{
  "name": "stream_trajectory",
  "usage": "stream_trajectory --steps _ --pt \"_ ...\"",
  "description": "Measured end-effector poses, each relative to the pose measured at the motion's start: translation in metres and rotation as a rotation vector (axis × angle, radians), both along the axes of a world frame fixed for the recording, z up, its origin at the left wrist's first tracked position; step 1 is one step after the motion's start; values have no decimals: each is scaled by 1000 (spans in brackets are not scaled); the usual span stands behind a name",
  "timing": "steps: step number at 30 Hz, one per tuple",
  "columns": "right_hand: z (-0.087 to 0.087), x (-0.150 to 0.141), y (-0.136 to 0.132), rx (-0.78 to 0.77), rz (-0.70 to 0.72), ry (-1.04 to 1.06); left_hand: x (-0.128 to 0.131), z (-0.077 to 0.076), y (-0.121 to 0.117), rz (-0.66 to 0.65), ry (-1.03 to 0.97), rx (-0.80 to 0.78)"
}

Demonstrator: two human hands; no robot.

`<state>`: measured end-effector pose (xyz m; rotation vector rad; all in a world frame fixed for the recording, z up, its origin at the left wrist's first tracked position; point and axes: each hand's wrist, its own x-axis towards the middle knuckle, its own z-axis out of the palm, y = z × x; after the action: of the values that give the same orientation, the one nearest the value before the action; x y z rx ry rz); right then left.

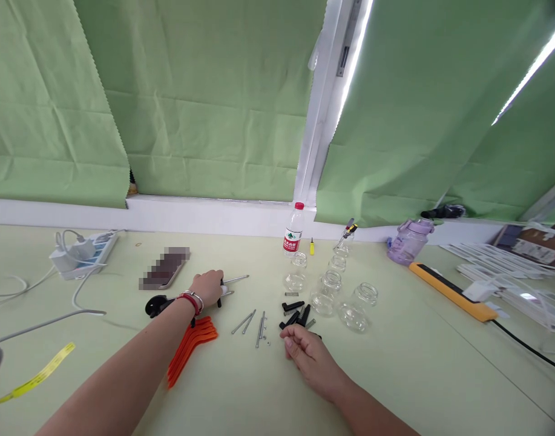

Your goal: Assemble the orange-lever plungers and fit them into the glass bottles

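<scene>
My left hand [207, 287] reaches down, fingers curled, over dark parts with metal rods [237, 279] poking out on its right. What its fingers hold is hidden under the hand. Below that wrist lie several stacked orange bent pieces [190, 348]. My right hand [308, 360] rests on the table with fingers bent and thumb close to the fingertips; anything between them is too hidden to name. Just past its fingertips is a group of black plastic parts [294, 305] and small springs [292, 294]. Thin metal bolts [260, 330] and tiny nuts [265, 337] lie between my hands.
Glass jars [325, 297] stand behind and right of the black parts, one holding tools. Farther back are a water bottle [294, 230] and a yellow screwdriver [312, 247]. A phone [166, 269] and white power strip [89, 257] lie left; a purple bottle [411, 242] and orange power strip [454, 292], right.
</scene>
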<state>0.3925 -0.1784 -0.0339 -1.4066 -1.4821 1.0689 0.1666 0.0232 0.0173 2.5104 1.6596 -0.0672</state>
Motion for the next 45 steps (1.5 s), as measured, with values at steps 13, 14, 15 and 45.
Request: stream_trajectory --steps 13,14,15,45 --pt "1 0 0 22 21 -6 -14 40 -67 -144 -72 244" --pt "1 0 -1 26 25 -8 -20 42 -75 -157 -70 231" --pt "1 1 -1 32 28 -10 -25 43 -83 -166 -65 214" --pt "2 0 -2 76 41 -64 -2 -10 -111 -12 141 91"
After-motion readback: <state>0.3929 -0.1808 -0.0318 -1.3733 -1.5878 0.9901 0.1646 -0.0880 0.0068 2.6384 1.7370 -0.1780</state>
